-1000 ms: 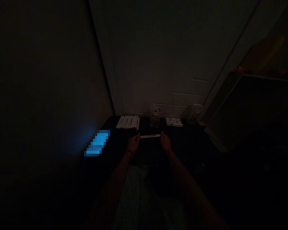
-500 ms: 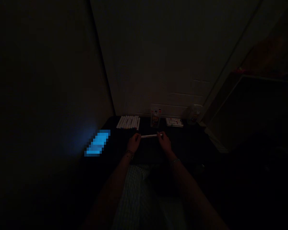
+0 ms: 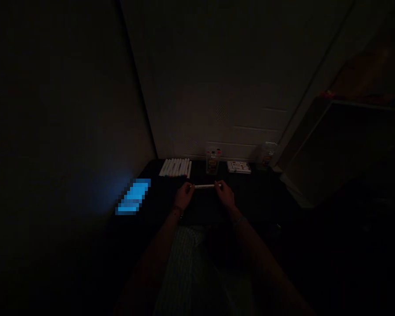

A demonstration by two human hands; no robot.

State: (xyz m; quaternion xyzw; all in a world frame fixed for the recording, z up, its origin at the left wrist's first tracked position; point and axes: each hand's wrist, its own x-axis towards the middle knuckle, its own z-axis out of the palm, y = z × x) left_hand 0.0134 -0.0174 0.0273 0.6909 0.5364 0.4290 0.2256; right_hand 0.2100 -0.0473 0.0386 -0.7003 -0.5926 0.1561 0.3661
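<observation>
A slim white marker [image 3: 204,186] lies crosswise between my two hands, roughly level. My left hand [image 3: 184,196] pinches its left end. At its right end the fingers of my right hand [image 3: 225,195] are closed round it. Beyond my left hand, a row of several white markers [image 3: 176,167] lies side by side, with coloured ends toward me. Behind the held marker stands a clear plastic case [image 3: 212,162] with a few markers in it. The light is very dim, so fine detail on the marker is hidden.
A flat pack of small pieces [image 3: 238,167] and a clear container [image 3: 267,156] stand along the back of the dark table [image 3: 197,210]. On the left glows a blurred blue screen [image 3: 133,196]. A wall rises behind; a dark cabinet [image 3: 342,145] is at the right.
Both hands keep hold of the marker in nearly the same place. It looks slightly turned, with dark marks now showing along its side. The view has shifted a little.
</observation>
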